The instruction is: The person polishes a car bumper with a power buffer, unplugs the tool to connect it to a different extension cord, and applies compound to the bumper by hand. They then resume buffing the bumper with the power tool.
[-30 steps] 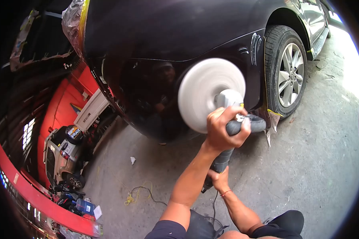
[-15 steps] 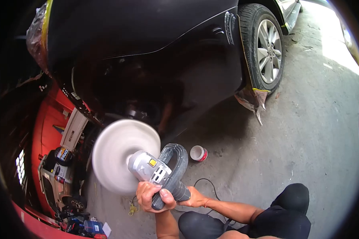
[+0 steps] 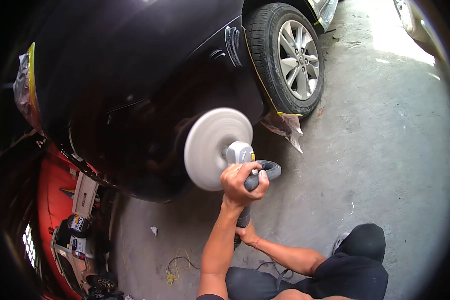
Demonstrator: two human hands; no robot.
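Note:
My left hand (image 3: 243, 184) is wrapped around the black loop handle (image 3: 272, 171) of a grey polisher (image 3: 241, 151). Further back, my right hand (image 3: 248, 234) grips the tool's dark rear handle, partly hidden behind my left forearm. A large white polishing pad (image 3: 216, 149), smeared by its spin, overlaps the lower corner of a glossy black car bumper (image 3: 150, 145). White compound streaks (image 3: 232, 46) mark the bumper's edge close to the wheel.
The car's wheel (image 3: 297, 60) is at the upper right, with torn masking film (image 3: 286, 129) hanging below the arch. A cord (image 3: 185, 260) and yellow string (image 3: 171, 277) lie on the concrete floor (image 3: 365, 165). Another vehicle (image 3: 77, 255) stands at lower left.
Both hands have carried the polisher up and right, and its pad is turned more toward the bumper. My view has shifted; the small tub on the floor no longer shows.

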